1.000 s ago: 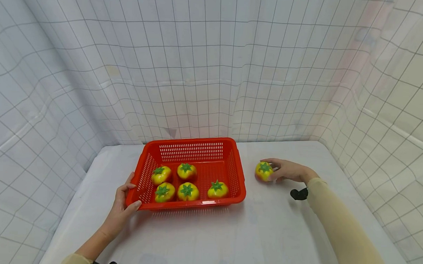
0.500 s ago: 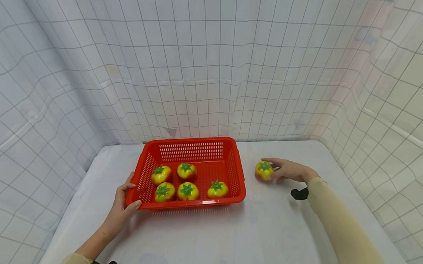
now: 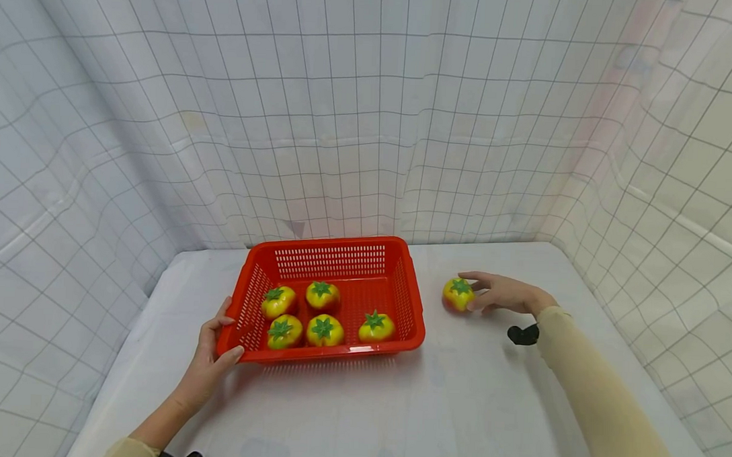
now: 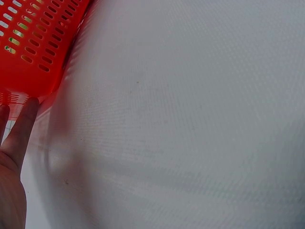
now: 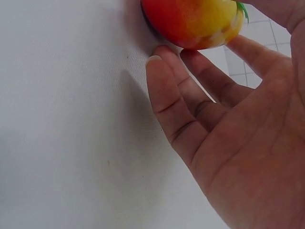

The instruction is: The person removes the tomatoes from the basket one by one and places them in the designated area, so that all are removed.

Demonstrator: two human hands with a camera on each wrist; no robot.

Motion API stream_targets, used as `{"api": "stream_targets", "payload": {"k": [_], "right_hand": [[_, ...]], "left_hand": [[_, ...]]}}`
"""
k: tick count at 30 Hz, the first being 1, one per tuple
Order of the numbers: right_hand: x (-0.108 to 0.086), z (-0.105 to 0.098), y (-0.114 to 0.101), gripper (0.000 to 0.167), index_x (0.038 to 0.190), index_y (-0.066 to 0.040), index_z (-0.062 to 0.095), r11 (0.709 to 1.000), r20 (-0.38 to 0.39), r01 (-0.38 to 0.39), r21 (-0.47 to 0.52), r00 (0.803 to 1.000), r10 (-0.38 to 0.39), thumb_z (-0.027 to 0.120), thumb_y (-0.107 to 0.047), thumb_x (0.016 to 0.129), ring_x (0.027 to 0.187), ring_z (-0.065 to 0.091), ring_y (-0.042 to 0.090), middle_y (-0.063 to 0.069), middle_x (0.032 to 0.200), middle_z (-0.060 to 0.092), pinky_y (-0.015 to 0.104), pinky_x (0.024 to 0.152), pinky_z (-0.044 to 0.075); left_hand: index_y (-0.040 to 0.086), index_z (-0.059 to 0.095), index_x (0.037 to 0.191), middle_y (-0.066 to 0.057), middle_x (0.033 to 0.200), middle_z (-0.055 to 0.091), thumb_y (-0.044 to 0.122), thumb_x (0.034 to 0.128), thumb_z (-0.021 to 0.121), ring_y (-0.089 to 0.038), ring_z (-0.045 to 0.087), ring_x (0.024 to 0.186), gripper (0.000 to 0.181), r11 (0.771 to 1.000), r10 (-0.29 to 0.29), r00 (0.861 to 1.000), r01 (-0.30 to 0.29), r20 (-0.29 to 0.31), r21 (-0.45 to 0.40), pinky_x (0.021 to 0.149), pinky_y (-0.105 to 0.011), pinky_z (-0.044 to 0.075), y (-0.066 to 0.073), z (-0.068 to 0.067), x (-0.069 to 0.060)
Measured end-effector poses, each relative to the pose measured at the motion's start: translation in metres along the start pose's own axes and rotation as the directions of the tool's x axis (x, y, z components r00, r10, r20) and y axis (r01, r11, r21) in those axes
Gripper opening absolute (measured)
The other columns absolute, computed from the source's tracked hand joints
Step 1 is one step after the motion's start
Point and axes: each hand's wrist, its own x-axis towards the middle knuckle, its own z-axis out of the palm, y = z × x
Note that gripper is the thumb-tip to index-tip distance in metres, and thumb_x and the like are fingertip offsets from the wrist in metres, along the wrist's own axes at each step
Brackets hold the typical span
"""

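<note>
gripping the near left corner of a red plastic basket (image 3: pixel 363 296), the left hand (image 3: pixel 209 357) sets its thumb on the rim, fingers against the outer side. the right hand (image 3: pixel 505 294) has its fingers and thumb round a red-and-yellow fruit (image 3: pixel 456 299), calyx up, on the white worktop (image 3: pixel 445 399), right of the basket and apart from it. inside are five similar fruits (image 3: pixel 322 333), four clustered leftward, one further right.

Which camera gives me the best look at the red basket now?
The head view: it shows nearly the whole red basket, five fruits inside and the left hand holding its left end. The left wrist view shows only a slotted part at upper left; the right wrist view shows none of it.
</note>
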Motion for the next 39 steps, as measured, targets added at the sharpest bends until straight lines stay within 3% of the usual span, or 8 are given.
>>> {"api": "stream_targets", "payload": {"k": [12, 21, 29, 39], "right_hand": [[-0.018, -0.011, -0.001, 0.084, 0.162, -0.014, 0.028, 0.998, -0.017, 0.053, -0.015, 0.998, -0.053, 0.075, -0.024, 0.093, 0.122, 0.058, 0.027, 0.018, 0.153, 0.044, 0.041, 0.101, 0.051], [-0.035, -0.023, -0.004, 0.077, 0.161, -0.01, 0.027, 0.994, -0.041, 0.113, 0.011, 0.993, -0.112, 0.069, -0.025, 0.098, 0.13, 0.054, 0.04, 0.024, 0.156, 0.038, 0.045, 0.102, 0.05], [-0.042, -0.025, -0.014, 0.07, 0.158, -0.013, 0.036, 0.986, -0.105, 0.164, -0.015, 0.981, -0.164, 0.069, -0.029, 0.098, 0.132, 0.05, 0.035, 0.023, 0.156, 0.04, 0.043, 0.102, 0.051], [-0.041, -0.019, -0.033, 0.069, 0.157, -0.017, 0.038, 0.976, -0.126, 0.211, -0.049, 0.968, -0.216, 0.069, -0.028, 0.097, 0.127, 0.057, 0.032, 0.018, 0.153, 0.046, 0.045, 0.105, 0.049]], "left_hand": [[0.007, 0.026, 0.139, -0.001, 0.172, -0.002, 0.002, 0.1, 0.053, -0.01, 0.009, 0.153, 0.048, 1.0, -0.002, 1.0, 0.002, 0.0, 0.006, 0.098, -0.014, 0.044, 0.001, 0.0, 0.0], [0.008, 0.026, 0.139, -0.001, 0.172, -0.001, 0.001, 0.0997, 0.053, -0.01, 0.012, 0.151, 0.048, 1.0, -0.005, 1.0, 0.005, -0.006, -0.005, 0.097, -0.015, 0.046, 0.003, 0.002, 0.0], [0.008, 0.026, 0.139, 0.0, 0.172, -0.001, 0.002, 0.0999, 0.053, -0.008, 0.012, 0.151, 0.048, 1.0, -0.011, 1.0, 0.012, -0.006, 0.009, 0.097, -0.014, 0.045, 0.002, 0.0, 0.0], [0.007, 0.025, 0.139, 0.001, 0.172, -0.002, 0.001, 0.1004, 0.053, -0.01, 0.012, 0.151, 0.048, 1.0, -0.01, 1.0, 0.01, -0.003, 0.003, 0.098, -0.014, 0.045, 0.002, 0.001, 0.0]]}}
